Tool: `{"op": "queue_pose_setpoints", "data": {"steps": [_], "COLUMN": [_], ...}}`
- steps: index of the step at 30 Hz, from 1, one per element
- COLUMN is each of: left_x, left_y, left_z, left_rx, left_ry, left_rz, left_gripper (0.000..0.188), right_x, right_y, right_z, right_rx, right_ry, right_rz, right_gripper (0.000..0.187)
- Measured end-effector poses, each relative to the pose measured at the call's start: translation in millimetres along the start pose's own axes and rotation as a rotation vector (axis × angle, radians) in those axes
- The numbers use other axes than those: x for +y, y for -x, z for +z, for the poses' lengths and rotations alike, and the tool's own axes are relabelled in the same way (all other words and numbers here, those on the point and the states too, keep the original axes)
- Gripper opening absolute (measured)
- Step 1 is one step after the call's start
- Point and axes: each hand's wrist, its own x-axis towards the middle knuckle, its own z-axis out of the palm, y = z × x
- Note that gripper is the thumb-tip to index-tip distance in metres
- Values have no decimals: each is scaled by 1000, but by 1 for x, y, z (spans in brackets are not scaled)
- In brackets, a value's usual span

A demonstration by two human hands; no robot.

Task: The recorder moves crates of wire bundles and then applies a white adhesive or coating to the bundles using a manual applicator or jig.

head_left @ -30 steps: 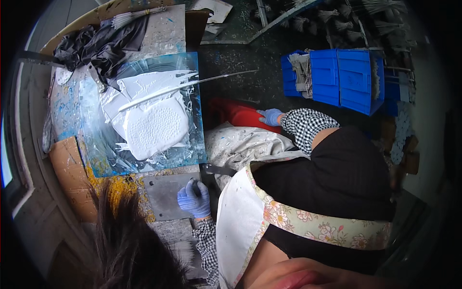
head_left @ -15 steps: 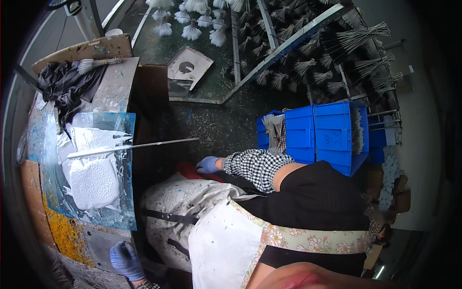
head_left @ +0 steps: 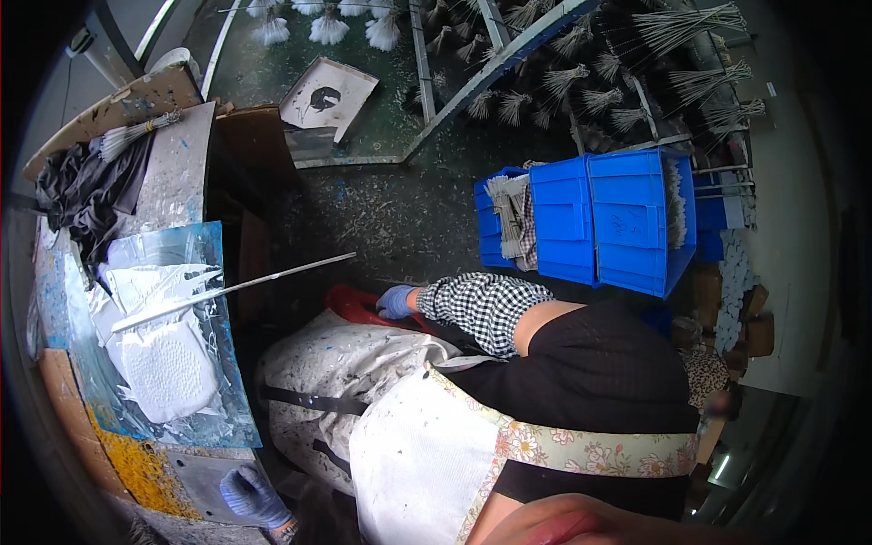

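Observation:
My right hand (head_left: 396, 302), in a blue glove, reaches down beside my apron-covered lap. It closes at the edge of a red, curved, smooth piece (head_left: 356, 305), most of which my clothing hides. My left hand (head_left: 252, 499), also gloved in blue, is at the work table's near edge, on or just above a grey flat plate (head_left: 204, 474). Its fingers are curled, and I see nothing in them. Beyond it on the table, a blue-tinted sheet (head_left: 232, 400) bears thick white paste (head_left: 171, 368). A long, thin, coated stick (head_left: 250, 283) lies across the paste and juts past the table.
Yellow matter (head_left: 136, 463) covers part of the table; a dark cloth (head_left: 77, 195) and a white-bristled brush bundle (head_left: 127, 138) lie at its far end. Blue crates (head_left: 627, 218) stand on the floor to the right. Metal racks (head_left: 509, 91) hold many brush bundles.
The whole view has shifted, and the table sits farther left and lower in it. More of the red piece shows by my right hand. My left hand stays at the grey plate.

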Motion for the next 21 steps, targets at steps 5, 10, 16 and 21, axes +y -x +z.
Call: {"op": "queue_pose_setpoints", "data": {"steps": [5,10,16,21], "left_x": [-2,2,13,10], "left_y": [1,0,-5,-7], "left_z": [-1,-3,-6,-5], "left_rx": [28,23,1,-25], "left_ry": [12,-5,-23,-28], "left_rz": [10,7,-19,0], "left_gripper": [25,25,24,24], "right_x": [-4,-16,-20,-18], "right_y": [-5,-10,-14,-12], "right_z": [-2,-15,-19,-20], "right_rx": [9,28,80,41], "right_ry": [17,-46,-35,-15], "right_rz": [22,20,4,29], "right_gripper": [41,40,41,40]}}
